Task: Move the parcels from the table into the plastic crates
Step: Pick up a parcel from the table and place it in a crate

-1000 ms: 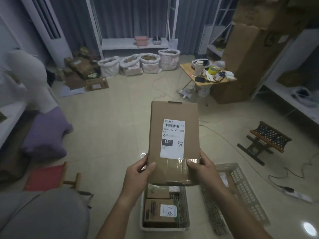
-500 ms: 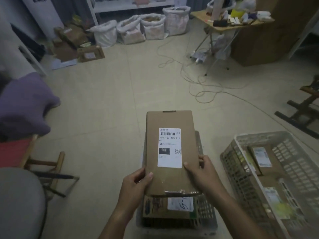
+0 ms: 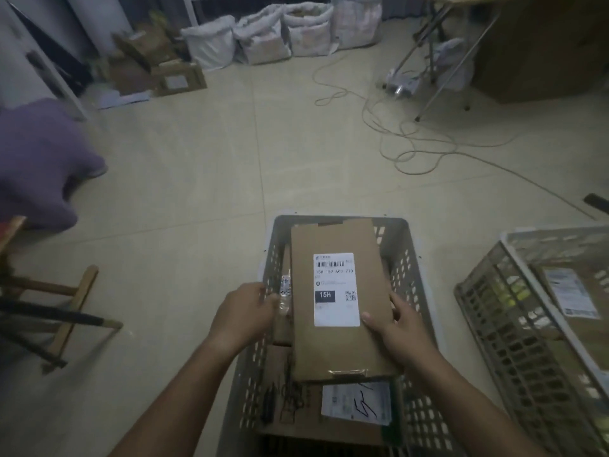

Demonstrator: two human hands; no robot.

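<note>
Head view. We count two plastic crates, two hands, and four white sacks point(image 3: 263, 37) lined up along the far wall, well beyond the hands.

The flat cardboard parcel point(image 3: 339, 298) lies lengthwise inside the grey crate point(image 3: 408, 258), directly between the hands, its white shipping label point(image 3: 336, 288) face up and reading "15H". Its far end nearly reaches the crate's far wall.

Right hand point(image 3: 395, 328): palm down on the parcel's right edge, thumb laid on the top face beside the label's lower corner, fingers wrapped over the side, so it grips the parcel. Left hand point(image 3: 245, 311): at the crate's left wall, fingers curled toward the parcel's left edge near a clear taped bit; we cannot tell whether it actually grips the parcel or only rests there. Both forearms come in from the bottom of the frame.

In the grey crate, under the held parcel, we see at least one more box point(image 3: 296, 404), with a white label bearing a black scrawl point(image 3: 356, 404) nearer us than the hands.

The second crate point(image 3: 487, 324), pale, sits to the right of the right hand, tilted in the frame. It holds at least one brown labelled parcel point(image 3: 570, 291); the rest is too blurred to count.

Cables point(image 3: 415, 140) loop over the tiled floor beyond the crates.
</note>
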